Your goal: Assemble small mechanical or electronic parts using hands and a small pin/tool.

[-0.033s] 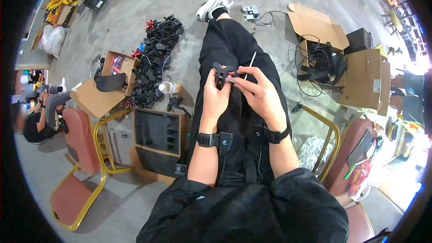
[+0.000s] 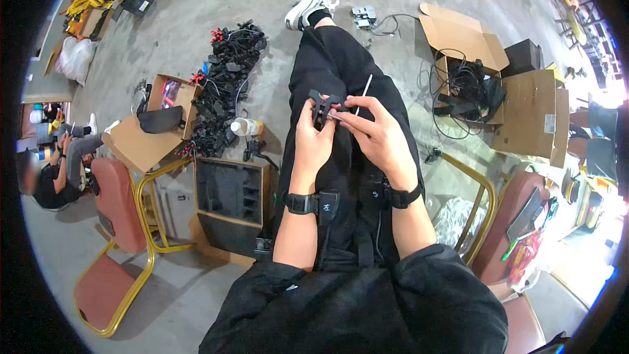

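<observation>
My left hand (image 2: 315,139) is closed around a small black plastic clamp (image 2: 322,106) above my thighs, with its jaws facing away from me. Close beside it, my right hand (image 2: 379,132) pinches a thin metal hex key (image 2: 365,92) between thumb and fingers. The key's long arm sticks up past my fingers, and a short metal end reaches the clamp's right side. My fingers cover the point where key and clamp meet. Each wrist carries a black strap; a small black box (image 2: 329,208) sits by the left one.
On the left are a heap of black cabled devices (image 2: 226,85), a bottle (image 2: 247,127), a foam-lined box (image 2: 230,190) and a red chair (image 2: 118,203). Right of my legs are an open cable carton (image 2: 465,33) and another chair (image 2: 488,249). Other people sit at the far left.
</observation>
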Demonstrator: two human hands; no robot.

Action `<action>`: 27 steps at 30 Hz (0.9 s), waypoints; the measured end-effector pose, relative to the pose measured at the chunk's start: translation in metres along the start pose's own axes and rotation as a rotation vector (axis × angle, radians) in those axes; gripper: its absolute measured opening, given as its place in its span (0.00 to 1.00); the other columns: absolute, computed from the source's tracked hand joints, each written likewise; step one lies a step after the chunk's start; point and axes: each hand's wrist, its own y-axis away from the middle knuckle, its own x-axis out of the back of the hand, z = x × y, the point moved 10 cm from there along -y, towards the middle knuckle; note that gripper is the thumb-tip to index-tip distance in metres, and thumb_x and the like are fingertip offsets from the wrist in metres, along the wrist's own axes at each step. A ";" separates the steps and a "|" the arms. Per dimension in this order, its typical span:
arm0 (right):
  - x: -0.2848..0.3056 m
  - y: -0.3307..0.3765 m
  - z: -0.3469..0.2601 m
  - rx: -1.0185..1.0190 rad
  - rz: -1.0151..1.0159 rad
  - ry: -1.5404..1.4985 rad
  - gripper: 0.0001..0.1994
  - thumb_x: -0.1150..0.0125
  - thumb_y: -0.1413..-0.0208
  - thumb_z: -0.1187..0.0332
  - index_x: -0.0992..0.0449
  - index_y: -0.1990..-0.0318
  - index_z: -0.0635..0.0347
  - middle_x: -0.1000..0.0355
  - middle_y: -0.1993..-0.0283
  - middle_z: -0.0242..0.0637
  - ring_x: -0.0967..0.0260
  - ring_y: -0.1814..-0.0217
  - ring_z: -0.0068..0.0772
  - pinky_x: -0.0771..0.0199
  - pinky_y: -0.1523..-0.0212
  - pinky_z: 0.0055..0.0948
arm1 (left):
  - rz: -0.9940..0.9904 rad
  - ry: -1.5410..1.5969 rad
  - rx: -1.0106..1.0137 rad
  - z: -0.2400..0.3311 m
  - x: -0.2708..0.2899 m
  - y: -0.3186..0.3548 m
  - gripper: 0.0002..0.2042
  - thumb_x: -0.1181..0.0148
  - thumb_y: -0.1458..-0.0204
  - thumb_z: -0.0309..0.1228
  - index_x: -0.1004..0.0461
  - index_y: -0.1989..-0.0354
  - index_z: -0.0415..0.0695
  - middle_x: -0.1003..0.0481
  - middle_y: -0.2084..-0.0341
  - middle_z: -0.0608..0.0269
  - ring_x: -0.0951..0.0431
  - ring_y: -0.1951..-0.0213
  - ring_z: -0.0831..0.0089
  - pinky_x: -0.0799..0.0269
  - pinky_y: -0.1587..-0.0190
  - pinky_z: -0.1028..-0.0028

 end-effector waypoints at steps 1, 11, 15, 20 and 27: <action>-0.001 0.000 0.002 0.000 -0.011 -0.019 0.11 0.35 0.52 0.74 0.20 0.59 0.58 0.28 0.56 0.40 0.26 0.58 0.43 0.25 0.59 0.33 | 0.007 -0.008 -0.020 0.002 0.001 0.000 0.12 0.47 0.42 0.21 0.35 0.50 0.39 0.24 0.63 0.67 0.29 0.71 0.89 0.35 0.74 0.87; -0.019 0.013 0.045 -0.409 -0.107 -0.346 0.07 0.37 0.48 0.71 0.20 0.61 0.59 0.26 0.71 0.39 0.27 0.74 0.39 0.27 0.72 0.31 | 0.035 -0.173 0.019 0.007 0.002 0.000 0.11 0.45 0.44 0.21 0.31 0.53 0.37 0.24 0.64 0.62 0.24 0.59 0.77 0.29 0.54 0.75; -0.016 0.006 0.032 -0.261 -0.104 -0.236 0.08 0.36 0.49 0.72 0.20 0.60 0.59 0.26 0.66 0.40 0.26 0.69 0.38 0.26 0.68 0.31 | 0.028 -0.048 0.032 0.002 0.005 -0.001 0.11 0.44 0.44 0.21 0.31 0.53 0.38 0.24 0.63 0.62 0.24 0.59 0.77 0.30 0.54 0.75; -0.009 0.003 0.019 -0.035 0.010 -0.153 0.11 0.34 0.53 0.75 0.20 0.59 0.58 0.29 0.55 0.39 0.28 0.57 0.38 0.27 0.56 0.32 | 0.045 -0.068 0.046 -0.001 0.004 0.000 0.11 0.46 0.43 0.21 0.32 0.53 0.37 0.24 0.62 0.60 0.24 0.58 0.76 0.29 0.53 0.75; -0.040 0.031 0.065 -0.657 -0.133 -0.570 0.07 0.38 0.45 0.72 0.20 0.59 0.61 0.28 0.73 0.35 0.29 0.74 0.24 0.30 0.73 0.21 | 0.069 -0.204 0.054 0.005 0.006 0.002 0.11 0.46 0.43 0.22 0.32 0.52 0.37 0.24 0.63 0.61 0.24 0.58 0.75 0.31 0.52 0.75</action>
